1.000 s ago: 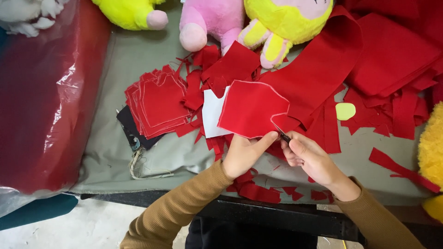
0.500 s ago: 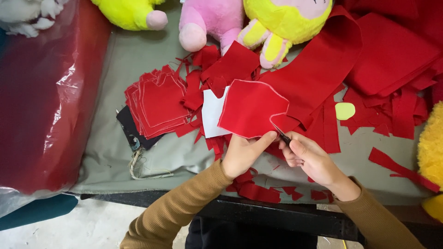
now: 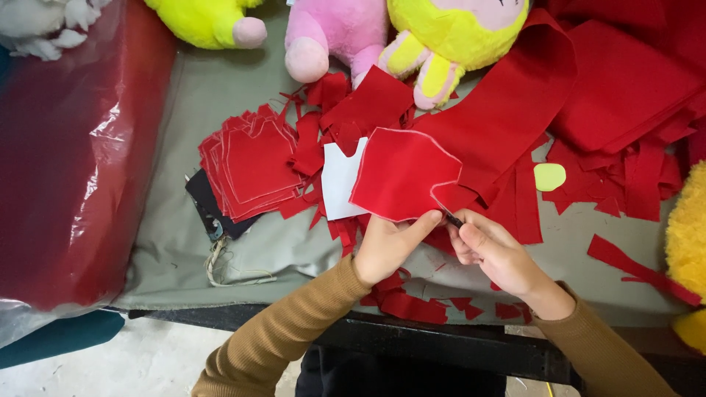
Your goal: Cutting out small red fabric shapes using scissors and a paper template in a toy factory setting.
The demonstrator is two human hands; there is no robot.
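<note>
Left hand [image 3: 388,246] is curled up under the red fabric piece [image 3: 403,176], thumb pinching its bottom edge, holding it just over the worktop [image 3: 169,242]. Right hand [image 3: 489,250] is closed around small scissors [image 3: 450,216], blades at the fabric's lower right edge. Basically same as half a second ago, nothing really moved. Stack of cut red pieces [image 3: 254,167] sits to the left.

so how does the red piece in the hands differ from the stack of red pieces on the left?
The held red piece is single, lifted and pinched by the left hand; the stack of red pieces is many layers lying flat on the grey cloth, untouched. The held piece still joins a long red strip; the stacked ones are cut free. Both are red with pale outlines.
</note>
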